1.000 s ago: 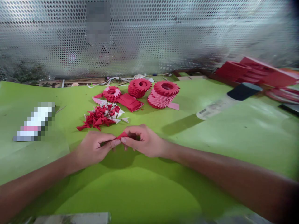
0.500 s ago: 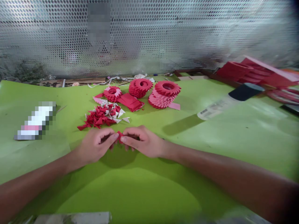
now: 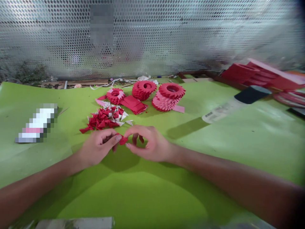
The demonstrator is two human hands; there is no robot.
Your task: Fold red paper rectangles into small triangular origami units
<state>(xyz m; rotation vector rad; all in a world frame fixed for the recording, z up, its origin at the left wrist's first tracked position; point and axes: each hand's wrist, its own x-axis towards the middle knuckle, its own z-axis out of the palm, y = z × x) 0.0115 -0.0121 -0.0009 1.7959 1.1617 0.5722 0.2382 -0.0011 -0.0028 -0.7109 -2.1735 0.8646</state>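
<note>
1. The left hand (image 3: 96, 149) pinches a small red folded paper piece (image 3: 123, 140) between thumb and forefinger, low over the green table cover (image 3: 133, 197).
2. The right hand (image 3: 150, 144) curls at the piece's other edge, thumb just below it. Whether it grips cannot be told.
3. Just behind the hands lies a pile of red and white folded triangles (image 3: 103, 119).
4. Farther back stand three red paper rings (image 3: 169, 94) beside a flat stack of red sheets (image 3: 133, 104).
5. To the right a bottle (image 3: 234, 103) with a dark cap lies on its side.
6. A perforated metal screen (image 3: 181, 38) closes off the back.
</note>
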